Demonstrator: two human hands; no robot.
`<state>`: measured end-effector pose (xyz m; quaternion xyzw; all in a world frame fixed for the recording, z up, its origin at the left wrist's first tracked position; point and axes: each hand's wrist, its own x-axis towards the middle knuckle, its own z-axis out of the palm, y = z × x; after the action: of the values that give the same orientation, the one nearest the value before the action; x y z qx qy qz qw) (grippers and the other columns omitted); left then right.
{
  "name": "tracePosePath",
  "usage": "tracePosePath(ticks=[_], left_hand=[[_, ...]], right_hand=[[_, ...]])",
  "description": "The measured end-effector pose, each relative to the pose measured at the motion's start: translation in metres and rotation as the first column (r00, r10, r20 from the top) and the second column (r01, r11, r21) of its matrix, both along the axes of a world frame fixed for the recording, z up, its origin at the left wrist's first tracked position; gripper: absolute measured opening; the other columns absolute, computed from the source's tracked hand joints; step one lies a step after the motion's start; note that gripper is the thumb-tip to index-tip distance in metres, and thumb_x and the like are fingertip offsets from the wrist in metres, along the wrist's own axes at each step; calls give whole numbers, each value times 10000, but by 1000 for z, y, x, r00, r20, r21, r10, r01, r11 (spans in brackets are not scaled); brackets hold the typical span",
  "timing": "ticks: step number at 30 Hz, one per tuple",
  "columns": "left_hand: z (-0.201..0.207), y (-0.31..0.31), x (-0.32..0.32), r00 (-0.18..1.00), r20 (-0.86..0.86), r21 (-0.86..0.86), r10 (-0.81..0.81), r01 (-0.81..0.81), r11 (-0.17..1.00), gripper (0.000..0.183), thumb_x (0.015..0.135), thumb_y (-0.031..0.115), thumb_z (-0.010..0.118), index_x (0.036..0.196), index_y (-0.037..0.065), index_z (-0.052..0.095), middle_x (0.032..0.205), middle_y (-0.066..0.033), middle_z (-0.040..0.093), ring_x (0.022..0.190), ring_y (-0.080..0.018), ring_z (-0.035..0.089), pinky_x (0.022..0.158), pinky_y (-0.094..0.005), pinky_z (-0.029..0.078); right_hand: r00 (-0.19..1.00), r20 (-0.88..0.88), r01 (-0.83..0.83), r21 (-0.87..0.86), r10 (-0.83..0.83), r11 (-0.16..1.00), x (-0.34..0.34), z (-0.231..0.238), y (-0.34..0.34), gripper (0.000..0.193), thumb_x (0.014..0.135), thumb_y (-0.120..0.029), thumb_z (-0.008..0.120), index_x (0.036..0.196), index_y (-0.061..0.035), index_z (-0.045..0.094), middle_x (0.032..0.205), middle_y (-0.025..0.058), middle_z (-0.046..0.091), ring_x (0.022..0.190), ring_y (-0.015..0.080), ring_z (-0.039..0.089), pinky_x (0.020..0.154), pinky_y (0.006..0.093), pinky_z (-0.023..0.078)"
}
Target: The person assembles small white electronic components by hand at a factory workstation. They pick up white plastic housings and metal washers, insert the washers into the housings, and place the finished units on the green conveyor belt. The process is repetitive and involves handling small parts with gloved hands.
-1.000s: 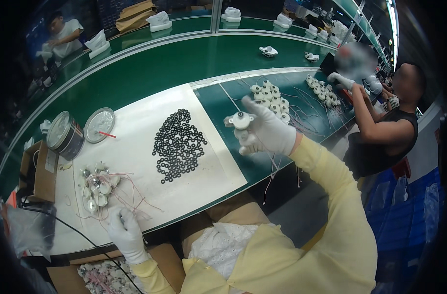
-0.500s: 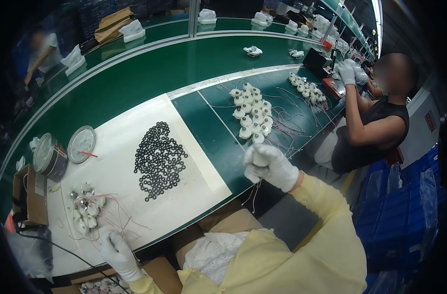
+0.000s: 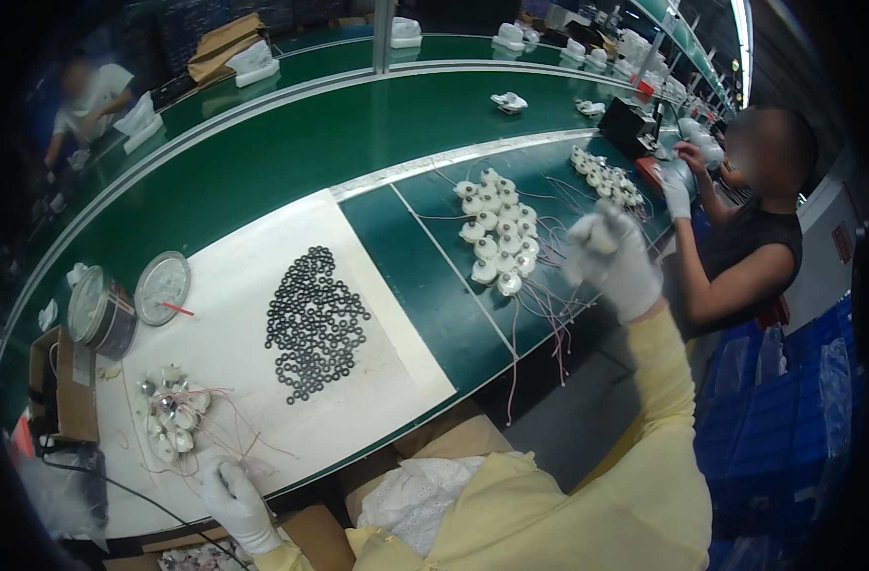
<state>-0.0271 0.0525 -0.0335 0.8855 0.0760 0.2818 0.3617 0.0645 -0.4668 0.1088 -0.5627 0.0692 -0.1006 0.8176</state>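
Observation:
My right hand point(image 3: 617, 259), in a white glove, is raised over the right edge of the bench, just right of a cluster of white round motor-like parts point(image 3: 496, 233) with thin pink wires. Motion blurs its fingers; a pale patch among them cannot be made out. My left hand point(image 3: 233, 500), also gloved, is at the near bench edge with fingers curled closed; what they hold, if anything, is hidden. Beside it lies a smaller pile of similar white parts point(image 3: 176, 414) with tangled wires. Many small black rings point(image 3: 316, 328) are spread on the white sheet point(image 3: 387, 352).
A clear tub point(image 3: 101, 309) and its round lid point(image 3: 162, 288) stand at the left, by a cardboard box point(image 3: 73, 390). A green conveyor point(image 3: 292, 133) runs behind. Another person point(image 3: 739, 247) works at the right, near more white parts point(image 3: 608, 179). Blue crates point(image 3: 777, 428) stand lower right.
My right hand has moved up and to the right, away from the near side of the parts cluster, uncovering wires over the bench edge. My left hand has barely moved.

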Motion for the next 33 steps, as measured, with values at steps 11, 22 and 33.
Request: tracePosePath(ticks=[11, 22, 33], left_hand=[[0, 2, 2, 1000, 22, 103, 6, -8, 995, 201, 1008, 134, 532, 889, -11, 602, 736, -133, 586, 657, -297, 531, 616, -417, 417], [-8, 8, 5, 999, 19, 76, -35, 33, 997, 237, 1034, 131, 489, 844, -4, 529, 770, -88, 528, 675, -203, 476, 631, -337, 412], [-10, 10, 1, 999, -33, 82, 4, -1, 997, 241, 1023, 121, 473, 828, -4, 540, 738, -96, 524, 654, -211, 471, 618, -349, 401]], right_hand=[[968, -208, -54, -715, -139, 697, 141, -8, -91, 537, 965, -585, 664, 1009, -56, 749, 731, -54, 566, 574, 59, 460, 560, 248, 437], [960, -267, -270, -963, 81, 23, 251, -24, -51, 407, 959, -391, 697, 1138, -31, 757, 1005, 99, 768, 910, 216, 706, 855, 334, 547], [919, -366, -349, -928, 146, -133, 266, -30, -33, 309, 955, -247, 623, 1185, -89, 755, 1005, 95, 784, 932, 244, 728, 884, 349, 556]])
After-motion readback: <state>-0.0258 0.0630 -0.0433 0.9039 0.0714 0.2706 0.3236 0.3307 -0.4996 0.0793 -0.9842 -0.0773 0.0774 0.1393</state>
